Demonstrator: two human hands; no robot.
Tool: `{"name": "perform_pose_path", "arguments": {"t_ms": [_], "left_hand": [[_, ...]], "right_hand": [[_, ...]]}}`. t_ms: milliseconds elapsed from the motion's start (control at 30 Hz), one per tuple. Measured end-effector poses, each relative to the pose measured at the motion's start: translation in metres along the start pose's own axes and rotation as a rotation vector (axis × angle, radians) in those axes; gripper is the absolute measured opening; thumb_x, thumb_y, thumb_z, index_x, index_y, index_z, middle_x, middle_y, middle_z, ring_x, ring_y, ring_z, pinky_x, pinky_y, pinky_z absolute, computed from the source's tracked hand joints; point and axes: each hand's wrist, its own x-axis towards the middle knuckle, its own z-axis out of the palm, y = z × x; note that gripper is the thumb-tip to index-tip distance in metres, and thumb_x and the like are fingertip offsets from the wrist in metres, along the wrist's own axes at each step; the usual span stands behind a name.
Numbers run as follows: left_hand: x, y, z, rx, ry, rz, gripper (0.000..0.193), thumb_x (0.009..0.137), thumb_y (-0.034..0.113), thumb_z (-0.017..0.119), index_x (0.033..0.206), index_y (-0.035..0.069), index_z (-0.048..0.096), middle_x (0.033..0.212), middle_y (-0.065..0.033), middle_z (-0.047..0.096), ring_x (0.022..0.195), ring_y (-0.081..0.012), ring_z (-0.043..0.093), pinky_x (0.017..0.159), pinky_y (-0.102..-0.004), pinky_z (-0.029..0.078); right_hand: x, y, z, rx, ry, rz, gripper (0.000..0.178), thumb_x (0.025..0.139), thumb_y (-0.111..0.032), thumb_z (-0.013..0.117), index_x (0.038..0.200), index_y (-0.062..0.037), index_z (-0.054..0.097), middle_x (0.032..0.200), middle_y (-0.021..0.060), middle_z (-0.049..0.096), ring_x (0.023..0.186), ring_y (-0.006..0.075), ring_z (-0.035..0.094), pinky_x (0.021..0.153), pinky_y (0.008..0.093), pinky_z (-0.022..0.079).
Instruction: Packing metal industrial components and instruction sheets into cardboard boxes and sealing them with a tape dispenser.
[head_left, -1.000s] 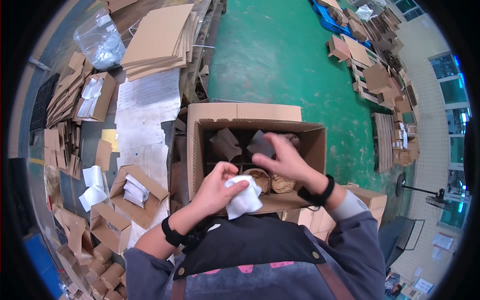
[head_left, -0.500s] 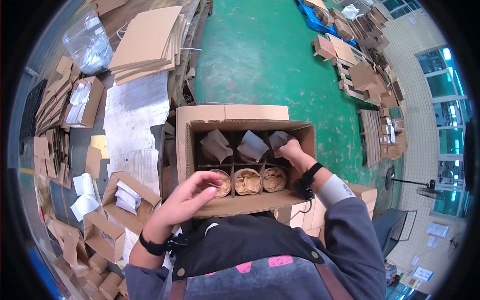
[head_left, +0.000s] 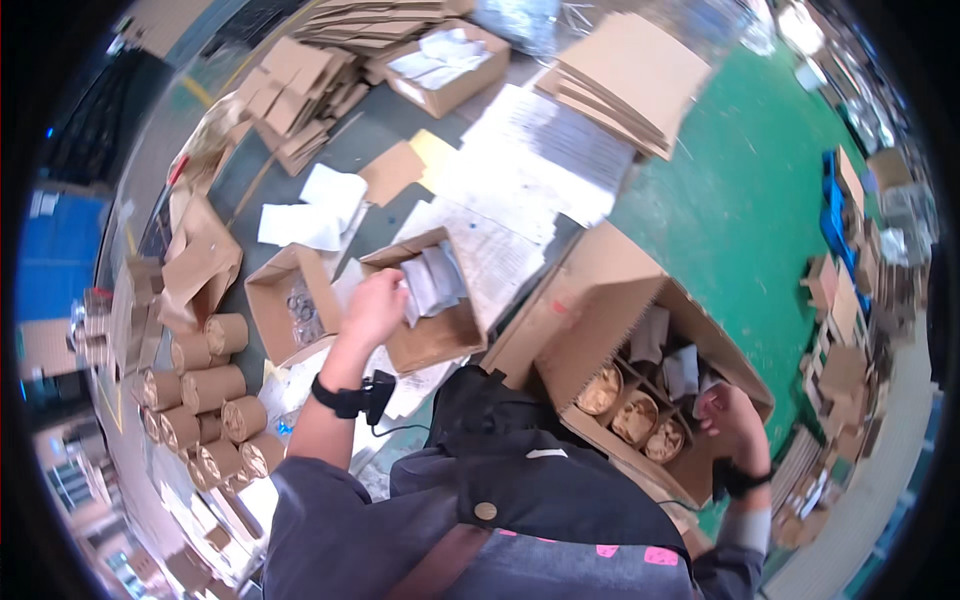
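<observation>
A cardboard carton [head_left: 655, 470] with dividers stands at the right, its flap [head_left: 590, 300] raised. One row of its compartments holds round rolls topped with crumpled brown paper [head_left: 634, 417]; grey paper pieces [head_left: 682, 372] stick up from the other row. Over the carton's right end hovers my right hand [head_left: 735, 415], fingers loosely bent and apart, beside the last grey piece. My left hand [head_left: 375, 308] reaches over the near edge of a small open box [head_left: 435, 345]. Its fingertips, slightly blurred, are apart beside folded white papers [head_left: 433, 285] inside; whether they touch is unclear.
Left of that box stands another box [head_left: 280, 285] of small clear items. Brown paper-wrapped rolls [head_left: 213, 387] are piled at the left. Written sheets [head_left: 500, 210], stacked cardboard [head_left: 630, 75] and a box of white papers [head_left: 455, 80] lie farther back. Green floor [head_left: 735, 190] extends at the right.
My view has swung left, so the carton now appears at the right. My left hand has left the carton's rolls for the box of folded papers. My right hand has let go of the grey paper.
</observation>
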Motion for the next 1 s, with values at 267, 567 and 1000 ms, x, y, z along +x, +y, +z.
{"name": "perform_pose_path", "arguments": {"t_ms": [267,567,1000], "left_hand": [[0.023,-0.014,0.038,0.238,-0.070,-0.086,0.067,0.079,0.031,0.073,0.127,-0.001,0.039,0.117,-0.0272,0.046,0.102,-0.0457,0.054,0.089,-0.0468,0.049],[0.025,-0.003,0.073,0.112,0.218,-0.058,0.027,0.082,0.008,0.054,0.106,-0.005,0.053,0.105,-0.0259,0.056,0.101,-0.0411,0.056,0.088,-0.0475,0.049],[0.025,-0.025,0.057,-0.469,0.157,-0.055,0.039,0.070,0.006,0.069,0.104,0.005,0.051,0.104,-0.0231,0.063,0.098,-0.0429,0.061,0.085,-0.0469,0.050]], "right_hand": [[0.000,-0.345,0.136,-0.276,-0.211,-1.258,0.018,0.084,-0.008,0.062,0.100,-0.0002,0.062,0.095,0.0147,0.062,0.093,0.0337,0.057,0.085,0.0390,0.047],[0.157,-0.347,0.276,-1.061,0.416,-1.088,0.036,0.087,-0.018,0.052,0.121,-0.0062,0.054,0.123,0.0112,0.052,0.123,0.0287,0.040,0.102,0.0483,0.029],[0.104,-0.380,0.241,-0.750,0.199,-1.143,0.036,0.066,-0.006,0.071,0.096,-0.0109,0.052,0.098,0.0097,0.058,0.105,0.0315,0.053,0.089,0.0485,0.034]]}}
